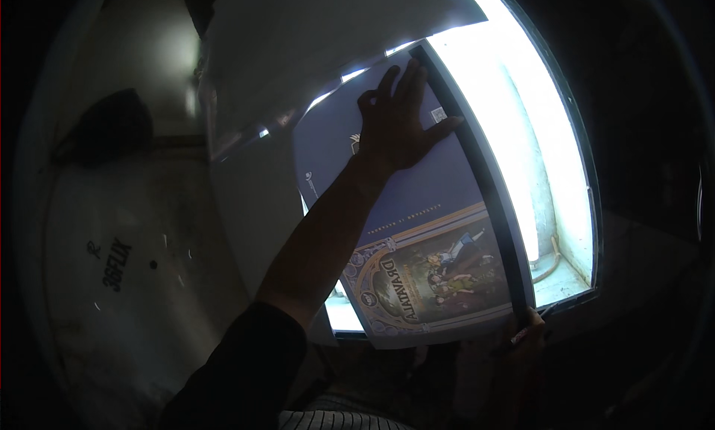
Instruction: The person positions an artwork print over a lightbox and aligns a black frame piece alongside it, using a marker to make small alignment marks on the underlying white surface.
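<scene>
A large printed sheet (pixel 424 180), blue with a colourful illustrated panel at its near end, lies over a lit light table (pixel 536 132). My left hand (pixel 395 128) rests palm down on its far part, fingers stretched out and thumb reaching the dark strip (pixel 477 154) along the right edge. Whether that strip is printed or a separate bar I cannot tell. At the strip's near end my right hand (pixel 527 332) is closed by the sheet's corner. Shadow hides what its fingers hold.
A big pale sheet (pixel 298 65) overlaps the light table's far left side. To the left lies a whitish surface (pixel 126 259) with dark lettering, and a dark object (pixel 112 125) is beyond it. A cable (pixel 551 262) curls inside the light table's near right corner.
</scene>
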Demonstrator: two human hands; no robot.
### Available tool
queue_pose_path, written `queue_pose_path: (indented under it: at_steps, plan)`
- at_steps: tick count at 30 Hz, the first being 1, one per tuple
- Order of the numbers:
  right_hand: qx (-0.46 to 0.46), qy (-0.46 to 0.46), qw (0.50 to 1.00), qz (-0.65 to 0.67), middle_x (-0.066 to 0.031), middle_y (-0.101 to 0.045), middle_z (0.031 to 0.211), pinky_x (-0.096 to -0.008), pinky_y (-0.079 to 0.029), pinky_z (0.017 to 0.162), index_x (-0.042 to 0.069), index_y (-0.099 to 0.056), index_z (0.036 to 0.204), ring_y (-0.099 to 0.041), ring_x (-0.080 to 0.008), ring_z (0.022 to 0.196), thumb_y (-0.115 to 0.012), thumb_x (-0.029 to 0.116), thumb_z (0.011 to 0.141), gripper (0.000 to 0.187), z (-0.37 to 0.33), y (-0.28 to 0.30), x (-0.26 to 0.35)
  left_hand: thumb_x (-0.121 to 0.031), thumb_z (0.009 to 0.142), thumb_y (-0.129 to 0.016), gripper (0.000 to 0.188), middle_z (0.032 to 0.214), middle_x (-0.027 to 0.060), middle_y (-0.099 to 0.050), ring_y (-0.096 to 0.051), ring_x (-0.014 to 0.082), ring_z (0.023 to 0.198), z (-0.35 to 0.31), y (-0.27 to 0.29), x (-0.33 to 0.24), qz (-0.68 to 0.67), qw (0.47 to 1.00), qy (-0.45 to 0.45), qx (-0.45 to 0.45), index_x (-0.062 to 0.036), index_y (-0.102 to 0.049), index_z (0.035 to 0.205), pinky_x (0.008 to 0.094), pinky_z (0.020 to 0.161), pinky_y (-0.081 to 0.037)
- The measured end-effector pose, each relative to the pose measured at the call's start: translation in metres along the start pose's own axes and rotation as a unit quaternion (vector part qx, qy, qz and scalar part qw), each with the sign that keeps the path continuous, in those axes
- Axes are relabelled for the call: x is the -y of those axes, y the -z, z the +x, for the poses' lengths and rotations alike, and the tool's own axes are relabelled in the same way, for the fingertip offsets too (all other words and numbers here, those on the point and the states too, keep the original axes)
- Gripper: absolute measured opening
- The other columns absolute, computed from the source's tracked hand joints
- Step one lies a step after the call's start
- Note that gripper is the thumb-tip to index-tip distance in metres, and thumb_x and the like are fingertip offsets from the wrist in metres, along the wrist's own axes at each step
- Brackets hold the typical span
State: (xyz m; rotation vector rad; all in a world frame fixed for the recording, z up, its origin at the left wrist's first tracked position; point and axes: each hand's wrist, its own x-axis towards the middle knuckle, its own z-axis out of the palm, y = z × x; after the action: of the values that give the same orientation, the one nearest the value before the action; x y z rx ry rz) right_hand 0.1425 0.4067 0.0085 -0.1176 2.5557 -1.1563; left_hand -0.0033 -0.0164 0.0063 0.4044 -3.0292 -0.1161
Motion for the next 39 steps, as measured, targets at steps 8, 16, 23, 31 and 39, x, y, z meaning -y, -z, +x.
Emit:
queue_pose_path:
  at_steps: [8,16,23,31,39]
  plan:
    - [-0.049,0.104,0.989,-0.092,-0.0167,-0.063,0.096,-0.0331,-0.052,0.074,-0.001,-0.060,0.121,-0.062,-0.0251,0.079,-0.057,0.027,0.103,0.033,0.012,0.006,0.035,-0.076,0.088,-0.050,0.097,0.160,0.0158,-0.033,-0.031,0.0364,0.146,0.000,-0.015,-0.004,-0.002,1.000,-0.025,-0.018,-0.0065,-0.033,0.154,0.0578,0.109,-0.027]
    - [-0.120,0.141,0.976,-0.116,-0.0181,-0.066,0.103,-0.0353,-0.058,0.073,0.000,-0.061,0.115,-0.069,-0.0279,0.088,-0.069,0.014,0.094,0.026,0.006,0.004,0.035,-0.064,0.087,-0.065,0.088,0.143,0.0194,-0.051,-0.048,0.0393,0.133,0.014,-0.018,0.030,0.043,0.986,-0.114,-0.118,-0.0075,-0.040,0.149,0.0534,0.107,-0.040]
    - [-0.104,0.175,0.979,0.029,-0.0185,-0.068,0.110,-0.0367,-0.057,0.071,0.003,-0.065,0.110,-0.069,-0.0295,0.090,-0.075,-0.003,0.081,0.031,-0.007,0.007,-0.007,-0.060,0.093,-0.059,0.081,0.150,0.0186,-0.045,-0.040,0.0364,0.140,0.015,-0.017,0.004,-0.025,0.996,-0.070,-0.054,-0.0038,-0.041,0.148,0.0484,0.117,-0.031]
    - [-0.090,0.181,0.979,-0.011,-0.0160,-0.070,0.111,-0.0362,-0.056,0.067,0.006,-0.066,0.108,-0.069,-0.0267,0.085,-0.077,-0.004,0.075,0.036,0.004,0.012,-0.002,-0.058,0.094,-0.060,0.081,0.153,0.0175,-0.042,-0.035,0.0356,0.143,0.011,-0.016,0.012,0.005,0.997,-0.067,-0.036,-0.0041,-0.039,0.150,0.0474,0.118,-0.028]
    - [-0.101,0.196,0.975,-0.023,-0.0140,-0.071,0.114,-0.0358,-0.056,0.067,0.010,-0.066,0.106,-0.069,-0.0263,0.085,-0.077,-0.002,0.073,0.037,0.005,0.014,-0.007,-0.059,0.091,-0.062,0.084,0.155,0.0160,-0.040,-0.033,0.0344,0.145,0.010,-0.017,0.013,-0.006,0.997,-0.068,-0.033,-0.0045,-0.037,0.150,0.0484,0.119,-0.027]
